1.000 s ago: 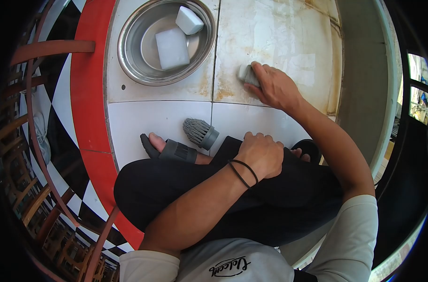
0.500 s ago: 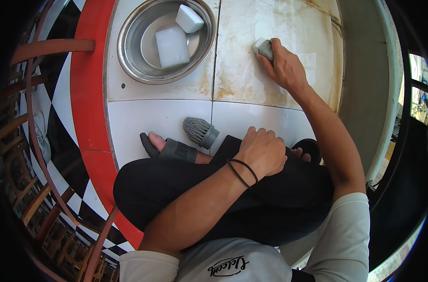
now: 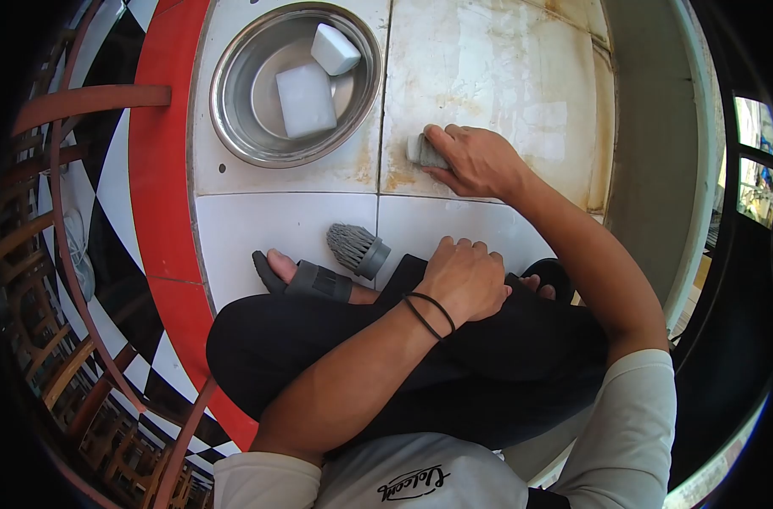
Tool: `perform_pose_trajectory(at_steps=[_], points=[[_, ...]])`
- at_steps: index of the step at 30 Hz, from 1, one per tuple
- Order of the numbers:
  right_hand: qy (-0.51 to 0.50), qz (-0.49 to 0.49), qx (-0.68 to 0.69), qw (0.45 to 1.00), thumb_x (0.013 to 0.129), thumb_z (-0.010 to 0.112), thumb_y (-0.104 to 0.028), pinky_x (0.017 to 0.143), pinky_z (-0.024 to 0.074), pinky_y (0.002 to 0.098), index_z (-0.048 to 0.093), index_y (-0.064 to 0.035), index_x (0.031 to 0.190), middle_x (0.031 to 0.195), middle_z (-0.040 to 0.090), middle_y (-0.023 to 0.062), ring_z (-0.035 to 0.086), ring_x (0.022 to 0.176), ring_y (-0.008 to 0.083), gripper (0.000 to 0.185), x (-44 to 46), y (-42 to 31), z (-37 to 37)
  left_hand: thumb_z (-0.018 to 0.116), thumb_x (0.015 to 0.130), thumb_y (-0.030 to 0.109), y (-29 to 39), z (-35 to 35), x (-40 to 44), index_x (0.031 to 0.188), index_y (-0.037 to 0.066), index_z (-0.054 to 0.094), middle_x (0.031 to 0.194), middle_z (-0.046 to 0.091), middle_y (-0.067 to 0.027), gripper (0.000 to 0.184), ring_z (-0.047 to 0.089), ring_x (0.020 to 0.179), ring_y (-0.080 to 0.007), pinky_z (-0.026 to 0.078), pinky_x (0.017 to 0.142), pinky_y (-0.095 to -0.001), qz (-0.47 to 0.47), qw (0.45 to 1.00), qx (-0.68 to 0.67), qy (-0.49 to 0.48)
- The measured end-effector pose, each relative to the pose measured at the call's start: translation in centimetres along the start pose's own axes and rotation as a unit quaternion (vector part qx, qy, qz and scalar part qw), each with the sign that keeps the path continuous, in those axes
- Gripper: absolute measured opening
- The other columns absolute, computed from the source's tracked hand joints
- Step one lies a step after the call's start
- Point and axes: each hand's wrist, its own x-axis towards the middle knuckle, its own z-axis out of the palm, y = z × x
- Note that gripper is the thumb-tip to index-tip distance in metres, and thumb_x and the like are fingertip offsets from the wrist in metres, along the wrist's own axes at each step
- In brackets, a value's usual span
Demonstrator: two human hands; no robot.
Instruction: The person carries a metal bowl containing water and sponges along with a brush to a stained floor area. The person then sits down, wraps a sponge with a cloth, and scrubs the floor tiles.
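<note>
My right hand [image 3: 480,161] is closed around a small grey sponge [image 3: 426,151] and presses it to a stained floor tile [image 3: 488,85], near a brownish patch. My left hand [image 3: 465,278], with dark bands at the wrist, rests on my knee with its fingers curled in and nothing visible in it. A round grey bristle brush [image 3: 358,249] lies on the white tiles beside my sandalled foot. Farther off, a metal basin [image 3: 225,127] holds two white sponge blocks, a larger one [image 3: 306,102] and a smaller one [image 3: 336,49].
A red floor border [image 3: 168,170] runs along the left, with a wooden chair rail [image 3: 98,97] reaching over it. Beyond lie checkered tiles and more chairs. On the right a low wall [image 3: 649,127] bounds the tiles, with rusty stains at its foot.
My right hand has drawn the grey sponge closer and to the left across the tile, toward the grout line. The left hand stays on the knee.
</note>
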Motion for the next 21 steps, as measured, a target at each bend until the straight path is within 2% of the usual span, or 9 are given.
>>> perform_pose_trajectory(at_steps=[3, 5, 8, 10, 12, 15, 17, 19, 21], points=[[0.152, 0.123, -0.039, 0.980, 0.091, 0.064, -0.032, 0.053, 0.0496, 0.0450, 0.044, -0.0015, 0.103, 0.072, 0.064, 0.0207, 0.063, 0.062, 0.0390, 0.038, 2.2, 5.7, -1.2, 0.061, 0.091, 0.044, -0.1, -0.2, 0.0, 0.099, 0.001, 0.067, 0.093, 0.069, -0.0157, 0.044, 0.067, 0.090, -0.0306, 0.049, 0.081, -0.0434, -0.003, 1.000, 0.000, -0.004], [0.150, 0.209, -0.027, 0.966, 0.093, 0.064, -0.030, 0.055, 0.0499, 0.0466, 0.044, -0.0031, 0.107, 0.075, 0.064, 0.0233, 0.063, 0.066, 0.0419, 0.036, 2.5, 6.1, -1.7, 0.061, 0.091, 0.043, -0.1, -0.2, -0.2, 0.099, 0.001, 0.067, 0.092, 0.068, -0.0158, 0.043, 0.067, 0.089, -0.0305, 0.049, 0.080, -0.0435, -0.007, 1.000, -0.004, 0.001], [0.082, 0.067, -0.042, 0.993, 0.093, 0.064, -0.033, 0.056, 0.0497, 0.0477, 0.044, -0.0036, 0.106, 0.071, 0.063, 0.0223, 0.063, 0.065, 0.0421, 0.038, 1.3, 1.4, -0.1, 0.062, 0.089, 0.039, -0.3, 0.0, 0.3, 0.096, 0.002, 0.067, 0.092, 0.068, -0.0166, 0.038, 0.067, 0.088, -0.0309, 0.050, 0.079, -0.0439, -0.022, 0.999, -0.005, 0.025], [0.083, 0.048, -0.017, 0.995, 0.093, 0.064, -0.033, 0.056, 0.0499, 0.0474, 0.043, -0.0037, 0.105, 0.071, 0.064, 0.0219, 0.063, 0.065, 0.0418, 0.037, 1.8, 1.2, -1.2, 0.062, 0.088, 0.036, -0.6, 0.3, 0.8, 0.094, 0.001, 0.066, 0.093, 0.068, -0.0176, 0.035, 0.068, 0.089, -0.0318, 0.050, 0.079, -0.0450, -0.053, 0.998, -0.004, 0.027], [0.150, 0.146, -0.035, 0.977, 0.093, 0.064, -0.030, 0.054, 0.0494, 0.0462, 0.042, -0.0025, 0.104, 0.071, 0.064, 0.0218, 0.063, 0.065, 0.0415, 0.036, 3.2, 5.5, -1.5, 0.060, 0.087, 0.030, -2.4, -2.1, 1.6, 0.097, 0.001, 0.065, 0.094, 0.069, -0.0182, 0.030, 0.068, 0.090, -0.0350, 0.050, 0.082, -0.0479, -0.194, 0.979, -0.046, 0.045], [0.147, 0.143, -0.040, 0.978, 0.092, 0.066, -0.028, 0.054, 0.0493, 0.0465, 0.042, -0.0016, 0.102, 0.072, 0.063, 0.0220, 0.063, 0.065, 0.0416, 0.037, 3.0, 4.3, -1.2, 0.058, 0.087, 0.026, -5.4, -4.9, 2.0, 0.112, 0.001, 0.059, 0.110, 0.065, -0.0186, 0.036, 0.065, 0.101, -0.0366, 0.050, 0.088, -0.0495, -0.284, 0.937, -0.096, 0.181], [0.022, 0.068, -0.018, 0.997, 0.091, 0.066, -0.030, 0.058, 0.0497, 0.0481, 0.043, -0.0024, 0.105, 0.080, 0.064, 0.0234, 0.063, 0.069, 0.0427, 0.039, 1.3, 1.0, -0.2, 0.058, 0.087, 0.020, -7.2, -5.9, 2.2, 0.119, 0.000, 0.055, 0.117, 0.059, -0.0178, 0.038, 0.062, 0.107, -0.0355, 0.051, 0.089, -0.0502, -0.304, 0.906, -0.109, 0.275], [0.029, 0.004, -0.016, 0.999, 0.089, 0.067, -0.032, 0.055, 0.0505, 0.0464, 0.044, -0.0020, 0.107, 0.068, 0.062, 0.0204, 0.063, 0.063, 0.0401, 0.042, 0.8, 0.7, -0.2, 0.057, 0.087, 0.017, -8.2, -5.7, 2.7, 0.131, 0.001, 0.051, 0.128, 0.056, -0.0200, 0.047, 0.058, 0.117, -0.0360, 0.048, 0.095, -0.0486, -0.302, 0.884, -0.104, 0.342], [0.086, 0.091, -0.025, 0.992, 0.089, 0.066, -0.032, 0.055, 0.0509, 0.0462, 0.044, -0.0011, 0.107, 0.069, 0.063, 0.0208, 0.064, 0.063, 0.0399, 0.042, 2.3, 3.3, -1.6, 0.057, 0.086, 0.015, -9.6, -4.1, 3.8, 0.140, 0.001, 0.044, 0.138, 0.050, -0.0205, 0.057, 0.052, 0.125, -0.0363, 0.044, 0.101, -0.0475, -0.251, 0.865, -0.082, 0.426]])
